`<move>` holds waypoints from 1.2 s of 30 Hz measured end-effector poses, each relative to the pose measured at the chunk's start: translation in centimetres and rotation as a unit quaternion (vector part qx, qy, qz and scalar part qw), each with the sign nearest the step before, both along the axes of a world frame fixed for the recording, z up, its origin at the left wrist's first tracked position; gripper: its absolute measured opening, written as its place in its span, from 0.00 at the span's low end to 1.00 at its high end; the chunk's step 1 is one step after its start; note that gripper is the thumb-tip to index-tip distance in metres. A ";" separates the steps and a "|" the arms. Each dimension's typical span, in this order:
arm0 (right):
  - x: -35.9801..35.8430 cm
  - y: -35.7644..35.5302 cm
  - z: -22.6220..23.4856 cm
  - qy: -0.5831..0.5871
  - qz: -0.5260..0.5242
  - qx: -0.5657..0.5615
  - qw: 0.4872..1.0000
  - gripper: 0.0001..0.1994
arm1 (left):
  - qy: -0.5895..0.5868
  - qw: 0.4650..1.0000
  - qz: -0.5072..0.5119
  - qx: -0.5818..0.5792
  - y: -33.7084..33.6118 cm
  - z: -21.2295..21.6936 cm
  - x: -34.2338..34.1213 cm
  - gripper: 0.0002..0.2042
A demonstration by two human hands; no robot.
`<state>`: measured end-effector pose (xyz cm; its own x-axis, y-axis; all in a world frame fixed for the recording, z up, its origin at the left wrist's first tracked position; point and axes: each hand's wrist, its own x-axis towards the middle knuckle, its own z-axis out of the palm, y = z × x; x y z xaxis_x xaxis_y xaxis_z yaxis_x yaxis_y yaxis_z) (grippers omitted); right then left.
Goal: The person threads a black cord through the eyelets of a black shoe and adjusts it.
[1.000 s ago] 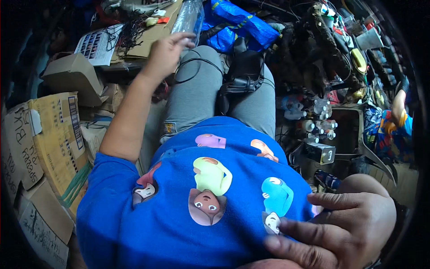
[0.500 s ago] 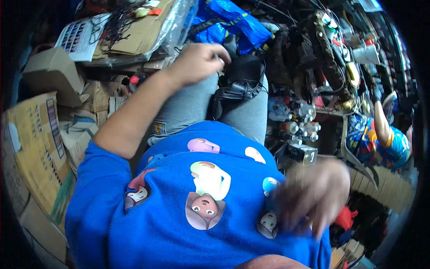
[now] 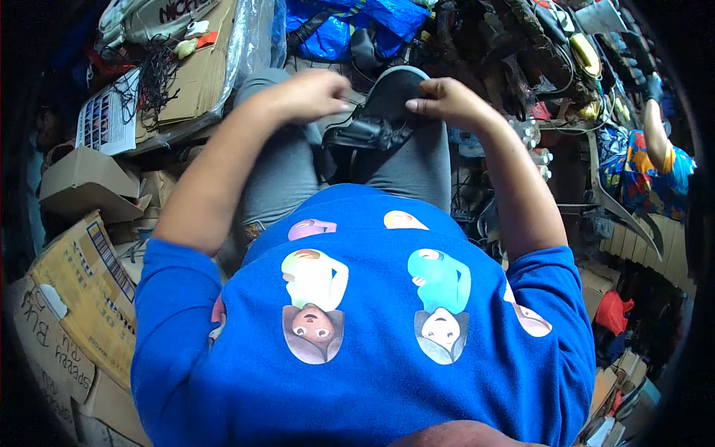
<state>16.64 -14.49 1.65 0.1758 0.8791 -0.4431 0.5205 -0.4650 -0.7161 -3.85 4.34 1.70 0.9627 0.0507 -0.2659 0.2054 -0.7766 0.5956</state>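
A black device with a round dark plate and a chunky black body lies on my lap, over grey trousers. My left hand grips its left side with curled fingers. My right hand pinches the round plate's right edge. Both hands touch it. My blue printed shirt fills the lower part of the view and hides what lies beneath it.
Cardboard boxes are stacked at my left. A flat cardboard sheet with tangled black wires lies at upper left, a blue bag ahead. Cluttered parts and cables fill the upper right. Another person in a colourful garment sits at right.
My left hand drew back from the far clutter to my lap. My right hand rose from my shirt's hem up to the black device. Both now hold it.
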 end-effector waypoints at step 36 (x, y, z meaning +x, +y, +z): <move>-1.0 -0.6 -2.7 0.026 -0.079 0.037 0.996 0.18 | -0.247 0.525 -0.209 -0.787 -13.6 17.2 -6.8 0.14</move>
<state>15.66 -15.04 -1.04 0.2930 0.8728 -0.3903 0.4059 -0.4832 -0.7758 -10.67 -9.24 18.95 0.7732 -0.1007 0.6262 -0.2695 0.8415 0.4682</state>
